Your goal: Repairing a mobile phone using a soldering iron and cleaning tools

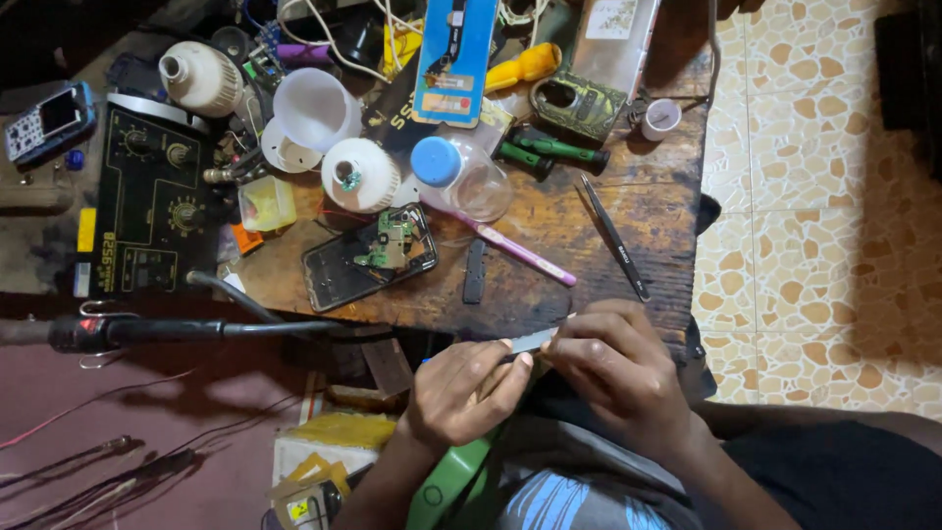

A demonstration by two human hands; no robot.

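Both your hands meet at the near edge of the tabletop [589, 236], pinching a thin flat strip [535, 341] between them. Your left hand [461, 388] grips its near end with thumb and fingers closed; your right hand [613, 368] closes over the far end. Just beyond lie black tweezers [615, 238], a pink pen [520, 252], and an opened phone [368, 257] with a green board on it.

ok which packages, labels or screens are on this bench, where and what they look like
Blister package: top centre, tall blue card with an orange label.
Clear package: top right, transparent with a white label.
Small phone: far left, blue-grey, lit screen.
Black control box: left, yellow markings, knobs.
Opened phone: centre, black, green circuit board showing.
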